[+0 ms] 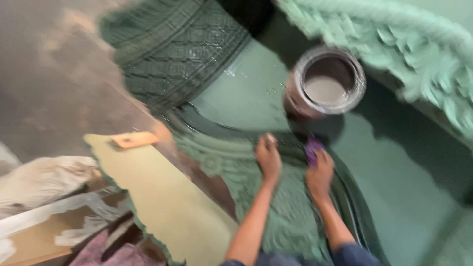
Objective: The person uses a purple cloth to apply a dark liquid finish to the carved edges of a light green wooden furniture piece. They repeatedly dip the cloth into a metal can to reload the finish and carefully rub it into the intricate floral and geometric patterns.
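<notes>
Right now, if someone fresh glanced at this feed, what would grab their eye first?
Probably the open paint can holding pale greyish paint, standing on the smooth green-painted panel at upper right. Just below it, the right hand grips something purple while the left hand presses on the carved green moulding. A pale yellow-green board lies at lower left; the picture is blurred.

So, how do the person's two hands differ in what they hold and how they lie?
The right hand grips a small purple thing, while the left hand seems to hold nothing. The left hand lies flat on the green carved panel; the right hand is curled. The right hand is also nearer the paint can. Both rest on the carved surface.
</notes>
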